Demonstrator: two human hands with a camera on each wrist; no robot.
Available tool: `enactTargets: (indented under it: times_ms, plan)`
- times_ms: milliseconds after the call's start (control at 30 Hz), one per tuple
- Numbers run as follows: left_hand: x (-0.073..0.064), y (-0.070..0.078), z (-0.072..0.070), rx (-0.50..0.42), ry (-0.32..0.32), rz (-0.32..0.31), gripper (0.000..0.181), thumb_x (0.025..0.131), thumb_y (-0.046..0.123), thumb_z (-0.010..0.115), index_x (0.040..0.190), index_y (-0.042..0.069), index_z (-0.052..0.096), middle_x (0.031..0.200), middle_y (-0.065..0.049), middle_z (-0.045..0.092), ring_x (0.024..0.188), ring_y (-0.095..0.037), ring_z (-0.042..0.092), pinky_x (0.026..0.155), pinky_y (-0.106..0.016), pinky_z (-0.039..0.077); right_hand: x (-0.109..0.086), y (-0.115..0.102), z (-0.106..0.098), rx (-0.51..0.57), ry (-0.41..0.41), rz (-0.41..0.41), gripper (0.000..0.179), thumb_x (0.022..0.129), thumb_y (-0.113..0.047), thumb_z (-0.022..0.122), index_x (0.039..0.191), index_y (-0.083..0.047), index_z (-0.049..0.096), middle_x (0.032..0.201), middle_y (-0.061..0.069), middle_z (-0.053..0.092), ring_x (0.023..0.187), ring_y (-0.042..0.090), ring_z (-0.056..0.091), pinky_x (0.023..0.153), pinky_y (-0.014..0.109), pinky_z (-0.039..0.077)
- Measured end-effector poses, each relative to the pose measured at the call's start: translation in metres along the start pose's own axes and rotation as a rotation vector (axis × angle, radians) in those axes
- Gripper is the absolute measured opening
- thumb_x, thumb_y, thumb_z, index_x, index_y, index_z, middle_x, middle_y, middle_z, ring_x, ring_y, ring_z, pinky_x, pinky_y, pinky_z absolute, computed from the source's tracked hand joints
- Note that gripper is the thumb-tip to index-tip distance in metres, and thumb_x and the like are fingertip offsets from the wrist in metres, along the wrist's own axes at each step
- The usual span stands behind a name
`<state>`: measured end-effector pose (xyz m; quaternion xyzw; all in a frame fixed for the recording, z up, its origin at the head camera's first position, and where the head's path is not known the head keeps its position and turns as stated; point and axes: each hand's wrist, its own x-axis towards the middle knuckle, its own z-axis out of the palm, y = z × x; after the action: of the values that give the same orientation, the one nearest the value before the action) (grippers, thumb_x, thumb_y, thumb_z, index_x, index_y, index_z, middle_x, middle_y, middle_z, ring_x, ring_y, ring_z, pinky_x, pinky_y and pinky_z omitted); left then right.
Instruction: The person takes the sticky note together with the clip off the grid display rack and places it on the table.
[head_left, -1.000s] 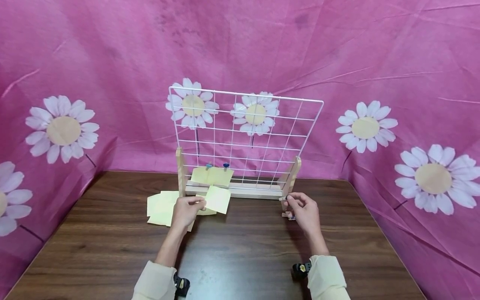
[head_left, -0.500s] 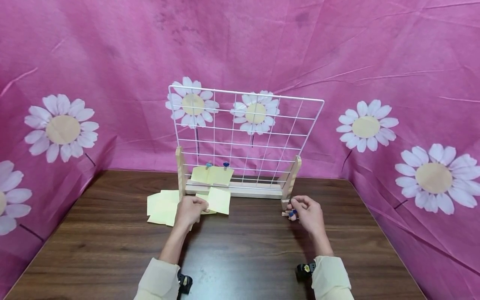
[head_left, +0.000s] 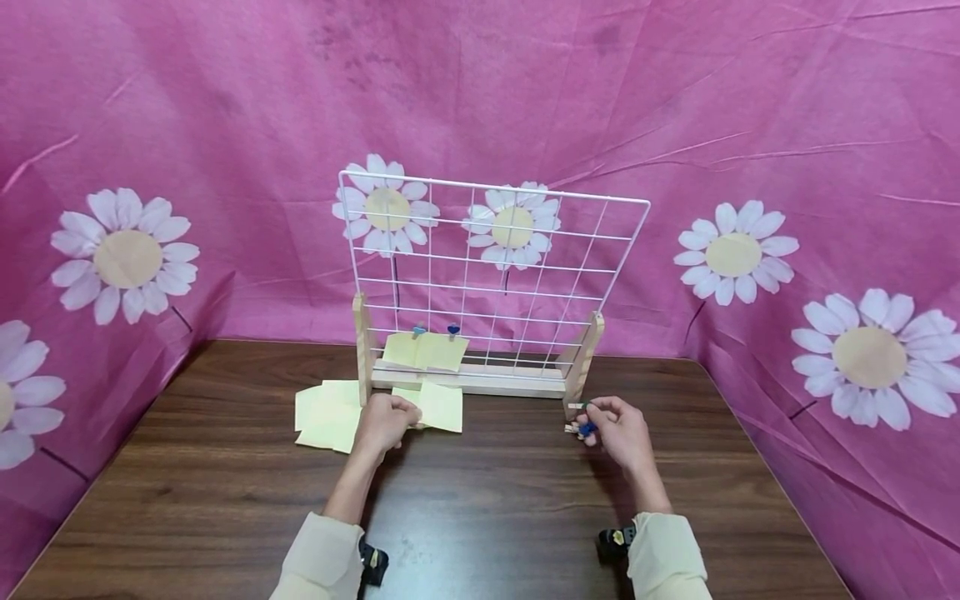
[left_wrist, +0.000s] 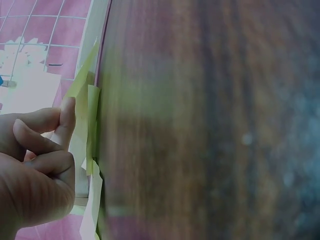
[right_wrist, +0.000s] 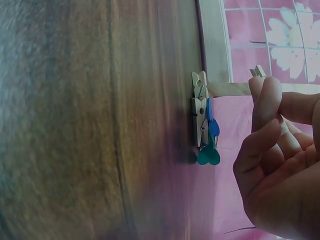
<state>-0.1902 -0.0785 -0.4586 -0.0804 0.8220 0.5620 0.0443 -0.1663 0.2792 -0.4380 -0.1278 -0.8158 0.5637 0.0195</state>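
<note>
A yellow sticky note (head_left: 442, 408) is pinched at its left side by my left hand (head_left: 384, 423), low in front of the wire grid (head_left: 525, 267). In the left wrist view, the thumb and forefinger meet beside yellow paper (left_wrist: 82, 80). My right hand (head_left: 621, 429) pinches a small wooden clothespin (head_left: 576, 406) near the grid's right foot; its tip (right_wrist: 258, 71) pokes past the fingertips, the rest hidden by them. Just below, several more heart-topped clothespins (right_wrist: 200, 117) lie on the table, a teal heart (right_wrist: 209, 156) and a blue one showing.
More yellow notes (head_left: 326, 412) lie spread on the dark wooden table (head_left: 480, 500), left of and under my left hand. Two notes (head_left: 423, 351) hang on the grid from a light blue and a dark blue clip (head_left: 453, 331). Wooden posts (head_left: 362, 342) and a base bar hold the grid.
My left hand has shifted a little right with the note, which now sits lower and straighter. My right hand has drifted slightly right and down with its clothespin, uncovering more of the pegs on the table.
</note>
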Motion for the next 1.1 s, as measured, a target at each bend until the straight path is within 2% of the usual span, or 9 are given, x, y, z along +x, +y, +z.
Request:
enactTargets:
  times_ms: [400, 633, 1100]
  plan:
    - [0.002, 0.000, 0.001, 0.080, -0.019, 0.001, 0.012, 0.082, 0.007, 0.065, 0.081, 0.004, 0.076, 0.068, -0.005, 0.073, 0.040, -0.006, 0.040, 0.040, -0.020, 0.036, 0.002, 0.005, -0.002, -0.043, 0.014, 0.027, 0.022, 0.101, -0.012, 0.062, 0.113, 0.007, 0.061, 0.087, 0.010, 0.075, 0.051, 0.011, 0.060, 0.046, 0.022, 0.044]
    - [0.004, -0.001, 0.002, 0.093, -0.032, -0.013, 0.011, 0.083, 0.008, 0.065, 0.082, 0.005, 0.076, 0.067, -0.004, 0.073, 0.039, -0.006, 0.039, 0.040, -0.020, 0.035, 0.002, 0.007, -0.001, -0.066, 0.032, 0.028, 0.024, 0.099, -0.010, 0.063, 0.113, 0.009, 0.064, 0.086, 0.013, 0.074, 0.050, 0.011, 0.057, 0.046, 0.021, 0.045]
    - [0.006, -0.005, 0.006, 0.135, -0.051, -0.016, 0.009, 0.082, 0.007, 0.066, 0.077, 0.006, 0.074, 0.061, -0.001, 0.070, 0.039, -0.007, 0.041, 0.041, -0.021, 0.035, 0.005, 0.016, 0.000, -0.155, 0.006, 0.067, 0.019, 0.097, -0.011, 0.064, 0.105, 0.006, 0.067, 0.077, 0.004, 0.071, 0.050, 0.011, 0.057, 0.046, 0.025, 0.043]
